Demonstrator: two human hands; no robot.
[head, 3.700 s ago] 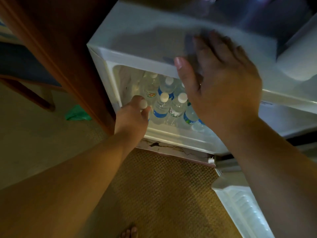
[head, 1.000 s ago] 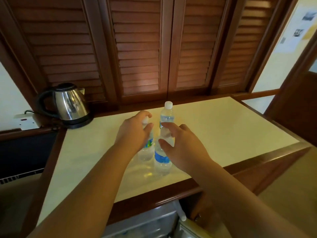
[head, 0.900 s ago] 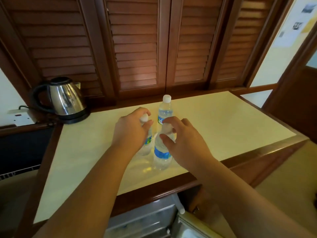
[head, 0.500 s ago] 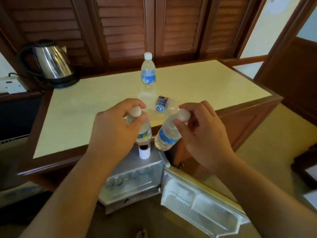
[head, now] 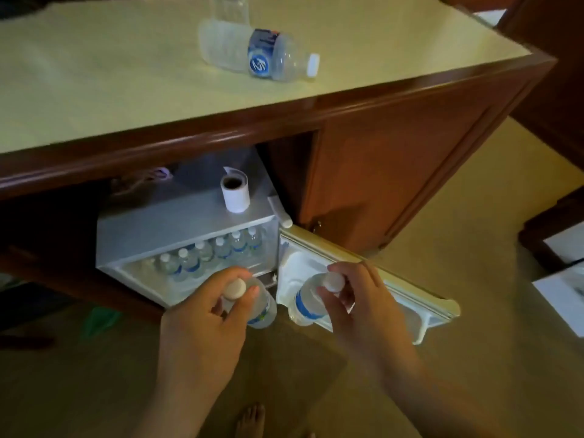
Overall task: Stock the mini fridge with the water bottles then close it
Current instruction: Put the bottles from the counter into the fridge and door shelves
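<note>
The white mini fridge (head: 177, 222) stands under the wooden counter with its door (head: 373, 279) swung open to the right. A row of several water bottles (head: 208, 254) shows inside. My left hand (head: 205, 314) grips a water bottle (head: 260, 308) by the neck, in front of the fridge opening. In my right hand (head: 350, 298) hangs a second bottle (head: 308, 303), held by its cap over the inner side of the door. Another bottle (head: 256, 53) lies on its side on the counter, and the base of an upright one (head: 230, 7) shows behind it.
A small paper roll (head: 235, 192) stands on top of the fridge. The cream countertop (head: 94, 77) has a dark wooden edge overhanging the fridge. Carpet floor lies below, with my bare foot (head: 251, 420) at the bottom. Dark furniture and a white sheet (head: 565, 298) sit at the right.
Both hands have lifted a bottle each off the counter and brought them down to the open fridge. One bottle has tipped over on the counter. My view has dropped toward the floor.
</note>
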